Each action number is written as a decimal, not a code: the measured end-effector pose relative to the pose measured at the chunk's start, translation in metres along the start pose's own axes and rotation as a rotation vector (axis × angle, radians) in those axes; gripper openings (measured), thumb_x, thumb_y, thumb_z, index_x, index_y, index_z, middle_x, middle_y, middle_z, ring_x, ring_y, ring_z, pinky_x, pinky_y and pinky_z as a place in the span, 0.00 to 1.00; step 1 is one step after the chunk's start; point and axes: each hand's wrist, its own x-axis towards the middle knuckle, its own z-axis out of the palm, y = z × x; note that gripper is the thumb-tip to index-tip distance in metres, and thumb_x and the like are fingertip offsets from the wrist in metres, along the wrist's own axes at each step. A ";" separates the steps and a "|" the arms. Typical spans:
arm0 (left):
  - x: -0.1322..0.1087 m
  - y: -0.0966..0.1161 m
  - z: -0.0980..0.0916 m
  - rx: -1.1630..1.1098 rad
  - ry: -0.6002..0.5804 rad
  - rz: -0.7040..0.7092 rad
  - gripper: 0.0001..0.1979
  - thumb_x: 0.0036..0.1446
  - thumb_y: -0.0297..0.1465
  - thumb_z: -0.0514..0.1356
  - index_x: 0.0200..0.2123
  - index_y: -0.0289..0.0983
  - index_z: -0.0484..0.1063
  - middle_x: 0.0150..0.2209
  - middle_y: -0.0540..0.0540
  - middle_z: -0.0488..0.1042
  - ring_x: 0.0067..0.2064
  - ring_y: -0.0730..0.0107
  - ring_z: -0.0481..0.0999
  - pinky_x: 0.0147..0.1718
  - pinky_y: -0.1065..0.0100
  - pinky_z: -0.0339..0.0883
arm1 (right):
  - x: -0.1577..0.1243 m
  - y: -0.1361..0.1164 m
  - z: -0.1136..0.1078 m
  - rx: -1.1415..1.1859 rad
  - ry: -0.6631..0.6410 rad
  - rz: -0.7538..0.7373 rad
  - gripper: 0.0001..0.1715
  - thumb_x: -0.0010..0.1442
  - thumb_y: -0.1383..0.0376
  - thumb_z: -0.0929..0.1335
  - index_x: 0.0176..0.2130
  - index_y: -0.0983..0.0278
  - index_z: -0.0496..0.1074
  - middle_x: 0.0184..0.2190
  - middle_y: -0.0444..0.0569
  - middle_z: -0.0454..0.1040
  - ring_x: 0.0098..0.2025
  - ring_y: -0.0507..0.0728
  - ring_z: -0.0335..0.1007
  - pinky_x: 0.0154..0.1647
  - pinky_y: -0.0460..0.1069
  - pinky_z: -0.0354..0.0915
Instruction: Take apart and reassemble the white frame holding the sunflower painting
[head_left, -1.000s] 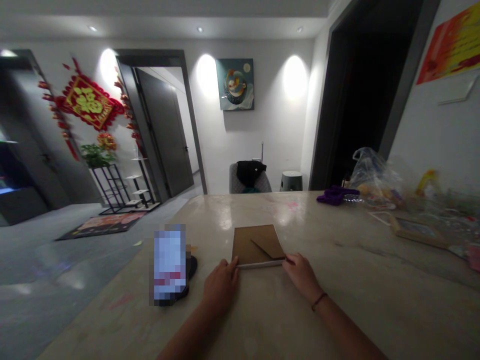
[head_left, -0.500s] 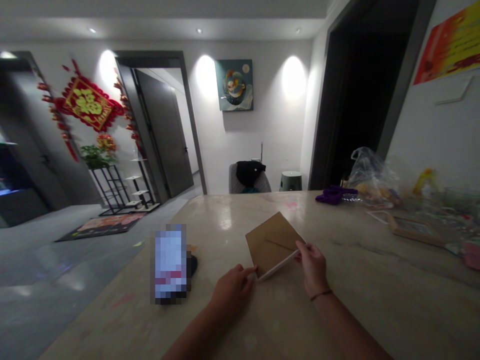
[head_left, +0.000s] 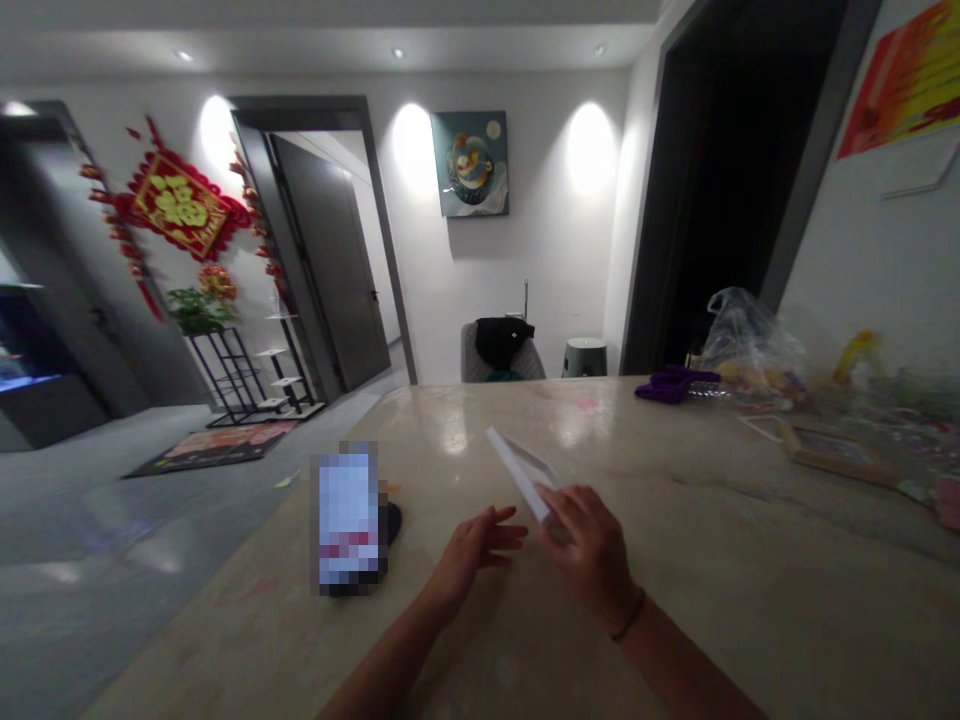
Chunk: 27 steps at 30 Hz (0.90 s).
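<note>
My right hand (head_left: 589, 545) is closed on one end of a white picture frame (head_left: 517, 475), holding it tilted above the table with its thin white edge toward me. Most of its face is turned away, and the brown backing is out of sight. Just left of the frame, my left hand (head_left: 476, 550) is open, fingers apart and touching nothing. A phone with a blurred-out screen (head_left: 347, 515) stands propped on the table to the left of that hand.
The stone-look table (head_left: 712, 560) spreads around my hands. A wooden picture frame (head_left: 832, 455) lies at the right, near a purple cloth (head_left: 675, 384) and a clear plastic bag (head_left: 754, 350). A chair (head_left: 502, 350) stands beyond the far edge.
The picture frame has been turned from its brown back, with a strut, to its white edge. My left hand has let go and opened; my right hand has moved left and rotated with the frame.
</note>
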 end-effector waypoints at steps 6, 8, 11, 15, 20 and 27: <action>0.011 -0.016 -0.006 -0.218 0.067 -0.075 0.22 0.44 0.46 0.60 0.32 0.32 0.73 0.27 0.44 0.76 0.30 0.66 0.74 0.31 0.68 0.66 | -0.015 -0.021 0.027 -0.051 -0.426 -0.040 0.21 0.51 0.67 0.67 0.46 0.62 0.67 0.37 0.49 0.71 0.38 0.57 0.64 0.39 0.52 0.62; 0.014 -0.020 -0.009 -0.215 0.137 -0.101 0.15 0.42 0.38 0.63 0.32 0.33 0.73 0.27 0.46 0.76 0.29 0.68 0.73 0.28 0.69 0.66 | -0.016 -0.020 0.028 0.021 -0.507 -0.003 0.22 0.50 0.64 0.68 0.46 0.62 0.67 0.41 0.49 0.71 0.42 0.58 0.63 0.44 0.53 0.61; 0.016 -0.018 -0.014 -0.177 0.273 -0.143 0.18 0.43 0.30 0.63 0.41 0.35 0.70 0.31 0.46 0.76 0.30 0.67 0.74 0.26 0.69 0.68 | -0.015 -0.010 0.023 0.115 -0.570 0.065 0.23 0.50 0.63 0.68 0.47 0.63 0.66 0.43 0.49 0.71 0.46 0.56 0.63 0.50 0.52 0.57; 0.015 -0.007 -0.023 0.049 0.440 -0.145 0.26 0.49 0.27 0.57 0.53 0.32 0.59 0.39 0.42 0.74 0.32 0.68 0.73 0.25 0.69 0.68 | -0.012 0.015 0.014 0.026 -0.560 0.251 0.17 0.46 0.63 0.69 0.40 0.63 0.71 0.42 0.51 0.72 0.46 0.58 0.64 0.50 0.53 0.57; 0.008 0.005 -0.032 0.607 0.276 -0.016 0.20 0.50 0.33 0.55 0.47 0.32 0.66 0.37 0.43 0.74 0.36 0.65 0.73 0.34 0.68 0.65 | -0.016 0.034 0.014 -0.006 -0.527 0.413 0.19 0.46 0.64 0.69 0.40 0.65 0.72 0.47 0.55 0.69 0.50 0.60 0.63 0.52 0.54 0.57; 0.004 0.000 -0.033 1.278 0.358 0.036 0.23 0.51 0.45 0.52 0.43 0.35 0.70 0.42 0.39 0.69 0.44 0.61 0.69 0.44 0.67 0.59 | -0.025 0.031 0.027 0.023 -0.505 0.408 0.20 0.49 0.64 0.67 0.44 0.66 0.70 0.51 0.58 0.66 0.54 0.61 0.60 0.55 0.56 0.55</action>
